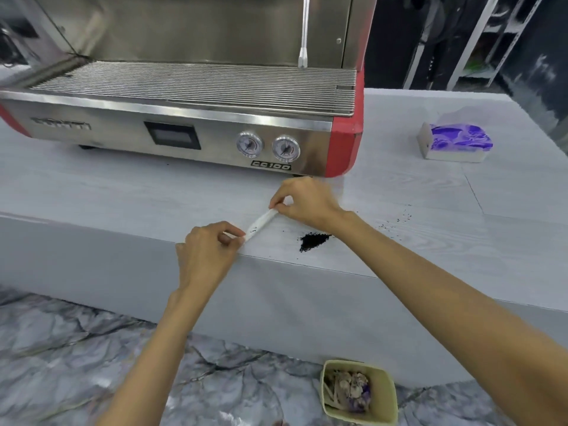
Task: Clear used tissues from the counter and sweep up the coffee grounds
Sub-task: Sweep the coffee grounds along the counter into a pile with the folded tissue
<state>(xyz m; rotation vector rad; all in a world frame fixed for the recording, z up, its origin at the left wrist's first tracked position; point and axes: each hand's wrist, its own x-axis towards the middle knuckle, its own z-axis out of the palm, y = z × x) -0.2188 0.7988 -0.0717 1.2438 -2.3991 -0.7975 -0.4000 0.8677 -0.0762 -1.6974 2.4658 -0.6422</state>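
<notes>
Marble-patterned grey floor (76, 348) lies nearest, and on it, close against the front face of the desk, stands a pale green waste bin (385, 395) holding crumpled used tissues (350, 388). Above it, both bare arms reach over the front edge of the pale wood-grain desk (123, 195). The left hand (209, 250) sits right at that edge, its grip pinching the near end of a rolled white tissue (261, 221) between thumb and fingertips. The right hand (307, 201), a little farther in, has its grip pinched on the far end, so the tissue is stretched slantwise between the two hands, low over the desk; I cannot tell whether it touches the surface. Just right of the tissue, near the front edge and partly under the right forearm, lies a small dark heap of coffee grounds (313, 241), with loose specks (396, 221) scattered farther right. Behind the hands stands a steel espresso machine (184, 130) with red side panels and two round gauges (250, 144). Toward the far right corner of the desk, well apart from the machine, rests a purple-and-white tissue pack (458, 142).
</notes>
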